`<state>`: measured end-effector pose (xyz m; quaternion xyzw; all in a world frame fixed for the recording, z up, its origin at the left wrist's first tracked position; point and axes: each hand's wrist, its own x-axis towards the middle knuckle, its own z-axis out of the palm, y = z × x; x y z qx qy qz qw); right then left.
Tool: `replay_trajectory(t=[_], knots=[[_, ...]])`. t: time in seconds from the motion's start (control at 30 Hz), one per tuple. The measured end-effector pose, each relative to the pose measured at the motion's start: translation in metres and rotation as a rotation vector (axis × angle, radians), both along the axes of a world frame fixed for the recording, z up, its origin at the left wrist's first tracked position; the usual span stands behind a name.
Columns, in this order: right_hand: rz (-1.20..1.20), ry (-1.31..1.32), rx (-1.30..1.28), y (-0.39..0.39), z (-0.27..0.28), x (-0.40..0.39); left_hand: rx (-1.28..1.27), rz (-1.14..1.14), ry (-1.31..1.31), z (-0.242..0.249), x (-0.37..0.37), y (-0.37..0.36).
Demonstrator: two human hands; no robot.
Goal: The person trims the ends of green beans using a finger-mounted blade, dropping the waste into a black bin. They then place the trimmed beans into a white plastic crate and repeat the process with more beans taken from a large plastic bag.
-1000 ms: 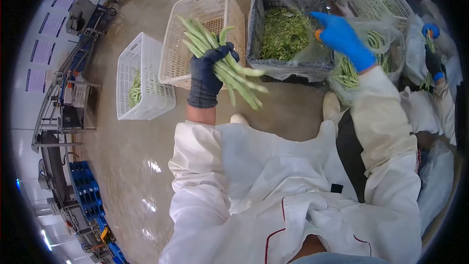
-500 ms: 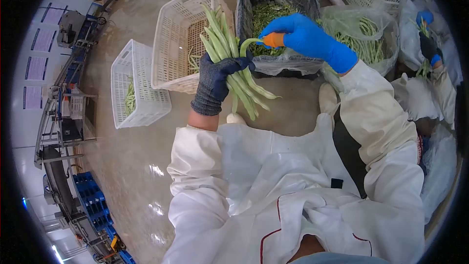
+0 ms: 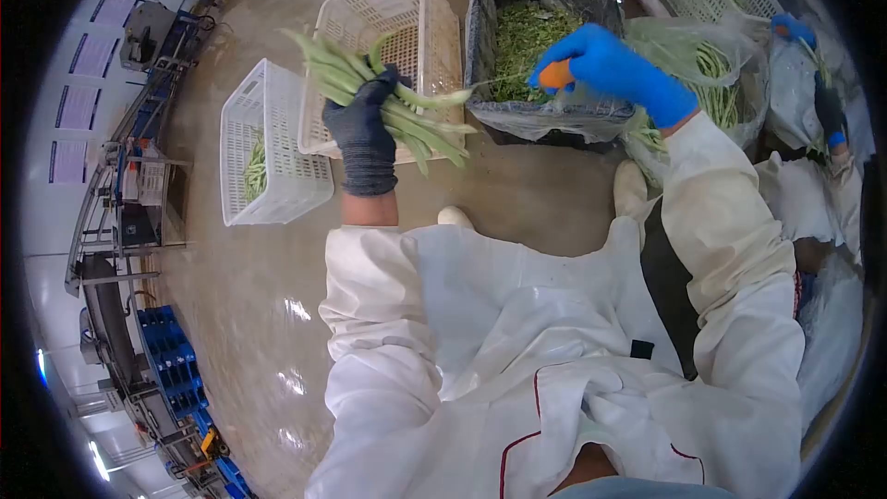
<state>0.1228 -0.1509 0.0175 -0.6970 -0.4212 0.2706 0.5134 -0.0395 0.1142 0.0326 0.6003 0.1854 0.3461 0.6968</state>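
Note:
My left hand, in a dark grey knitted glove, is closed around a bunch of long flat green beans. The pods fan out on both sides of the fist, tilted, over the front of a white crate. One curved bean stands apart from the bunch and points right. My right hand, in a blue glove, grips a small tool with an orange handle; its working end is too fine to make out. A thin pale line runs from the tool toward that bean's tip. The right hand hovers above a black crate.
Trimmings fill the plastic-lined black crate. A large white crate and a smaller white crate stand left, both holding beans. Clear bags of beans sit right, beside a co-worker's blue-gloved hand. Machinery lines the far left.
My left hand has swung left with the beans, away from the tool. The right hand has shifted slightly right and down, and the tool has parted from the bean.

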Motion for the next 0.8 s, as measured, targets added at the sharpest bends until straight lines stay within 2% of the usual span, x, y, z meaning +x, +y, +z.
replay_trajectory(t=[0.1, 0.2, 0.3, 0.37, 0.43, 0.53, 0.67, 0.8], knots=[[-0.241, -0.398, -0.501, -0.013, -0.012, 0.037, -0.024, 0.050, -0.065, 0.008, -0.007, 0.006], [-0.544, -0.794, -0.637, -0.036, -0.055, 0.057, -0.014, 0.050, -0.081, 0.007, -0.009, 0.007], [-0.587, -1.018, -0.351, -0.020, -0.058, 0.043, 0.001, 0.015, -0.061, 0.008, -0.010, 0.007], [-0.376, -0.709, -0.103, -0.001, -0.031, 0.008, 0.024, -0.013, -0.031, 0.005, -0.007, 0.000], [-0.123, -0.343, 0.014, 0.014, -0.019, -0.015, 0.010, -0.027, -0.022, 0.005, -0.002, -0.010], [0.032, -0.407, 0.075, 0.030, -0.014, -0.039, 0.034, -0.066, -0.011, 0.006, 0.000, -0.019], [0.085, -0.422, -0.032, 0.032, -0.007, -0.048, 0.061, -0.119, 0.019, 0.006, 0.001, -0.030], [0.054, -0.531, -0.017, 0.033, -0.009, -0.050, 0.054, -0.143, 0.015, 0.006, 0.002, -0.033]])
